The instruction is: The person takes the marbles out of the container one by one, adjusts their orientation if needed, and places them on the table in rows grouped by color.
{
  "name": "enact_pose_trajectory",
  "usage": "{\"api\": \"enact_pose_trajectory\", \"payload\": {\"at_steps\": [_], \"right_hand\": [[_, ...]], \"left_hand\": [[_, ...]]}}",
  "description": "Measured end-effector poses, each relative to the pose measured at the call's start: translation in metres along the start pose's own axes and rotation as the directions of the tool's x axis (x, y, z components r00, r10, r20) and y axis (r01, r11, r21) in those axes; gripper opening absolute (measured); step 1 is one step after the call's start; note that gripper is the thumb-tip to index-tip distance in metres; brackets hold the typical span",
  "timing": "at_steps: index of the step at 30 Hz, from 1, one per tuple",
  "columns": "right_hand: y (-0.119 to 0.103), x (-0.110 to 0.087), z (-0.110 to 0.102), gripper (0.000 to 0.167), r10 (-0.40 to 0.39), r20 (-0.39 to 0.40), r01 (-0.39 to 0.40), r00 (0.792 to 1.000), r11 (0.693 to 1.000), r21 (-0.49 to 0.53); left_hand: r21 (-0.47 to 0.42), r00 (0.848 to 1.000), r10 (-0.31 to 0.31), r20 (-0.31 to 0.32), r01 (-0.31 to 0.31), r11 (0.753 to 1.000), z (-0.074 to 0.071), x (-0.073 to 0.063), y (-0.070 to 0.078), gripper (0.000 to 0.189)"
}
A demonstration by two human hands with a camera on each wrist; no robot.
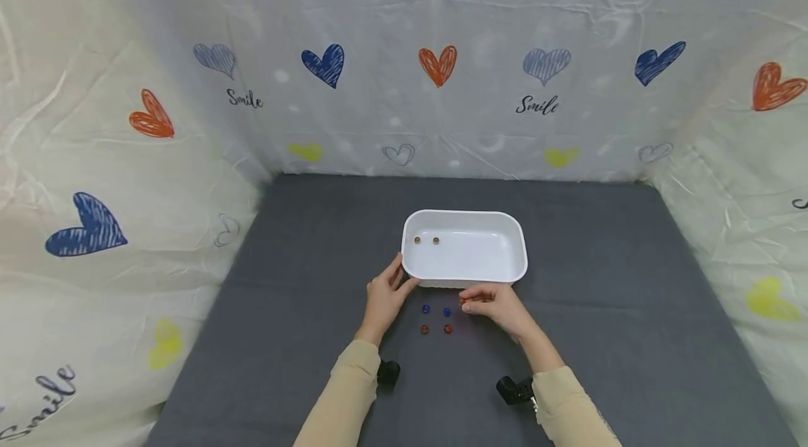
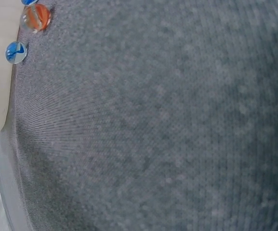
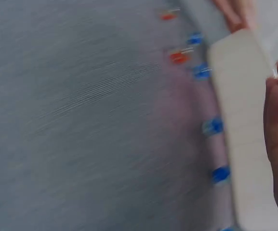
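Note:
A white rectangular tray (image 1: 463,250) stands on the dark cloth with two brownish marbles (image 1: 426,241) inside at the left. At its near left corner, my left hand (image 1: 385,299) grips it, thumb along the front and fingers along the side. My right hand (image 1: 495,305) is just off the front wall, thumb and index finger pinching a small orange marble (image 1: 463,301). Between the hands, two blue marbles (image 1: 447,311) lie in front of two orange-red marbles (image 1: 448,329). The right wrist view shows more blue marbles (image 3: 220,174) along the tray, hidden by my right hand in the head view.
Grey cloth (image 1: 315,257) covers the table around the tray. White curtains (image 1: 379,26) printed with hearts hang behind and at both sides. A black wrist camera (image 1: 514,389) is strapped at my right wrist, another (image 1: 388,372) at my left.

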State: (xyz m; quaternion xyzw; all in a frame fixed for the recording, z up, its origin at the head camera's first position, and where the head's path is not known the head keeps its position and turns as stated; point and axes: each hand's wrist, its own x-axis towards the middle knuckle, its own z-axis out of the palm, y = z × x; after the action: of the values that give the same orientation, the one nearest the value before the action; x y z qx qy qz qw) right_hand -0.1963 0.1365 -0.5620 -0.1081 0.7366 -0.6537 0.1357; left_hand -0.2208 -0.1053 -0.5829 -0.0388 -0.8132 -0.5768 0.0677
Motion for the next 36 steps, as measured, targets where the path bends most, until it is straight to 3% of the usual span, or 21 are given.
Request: {"api": "enact_pose_trajectory", "payload": {"at_steps": [6, 12, 26, 32, 36], "right_hand": [[0.017, -0.020, 0.000, 0.020, 0.038, -0.064, -0.048, 0.997, 0.985, -0.163], [0.025, -0.025, 0.005, 0.012, 0.020, -0.094, -0.047, 0.995, 0.954, -0.297], [0.024, -0.025, 0.011, 0.011, 0.034, -0.079, -0.060, 0.996, 0.933, -0.355], [0.019, -0.025, 0.008, 0.011, 0.036, -0.058, -0.054, 0.998, 0.935, -0.351], [0.004, -0.020, 0.000, 0.012, -0.007, -0.072, -0.021, 0.997, 0.926, -0.378]], "left_hand": [[0.006, 1.000, -0.016, 0.008, 0.016, 1.000, -0.001, 0.000, 0.000, 0.071], [-0.009, 1.000, 0.001, 0.012, -0.001, 1.000, 0.000, 0.002, 0.001, 0.071], [-0.002, 0.992, 0.119, 0.049, -0.119, 0.993, 0.000, 0.008, 0.003, 0.086], [0.002, 0.992, 0.112, 0.049, -0.113, 0.994, 0.001, 0.010, 0.003, 0.086], [0.000, 0.993, 0.103, 0.051, -0.103, 0.995, 0.001, 0.010, 0.003, 0.085]]}}
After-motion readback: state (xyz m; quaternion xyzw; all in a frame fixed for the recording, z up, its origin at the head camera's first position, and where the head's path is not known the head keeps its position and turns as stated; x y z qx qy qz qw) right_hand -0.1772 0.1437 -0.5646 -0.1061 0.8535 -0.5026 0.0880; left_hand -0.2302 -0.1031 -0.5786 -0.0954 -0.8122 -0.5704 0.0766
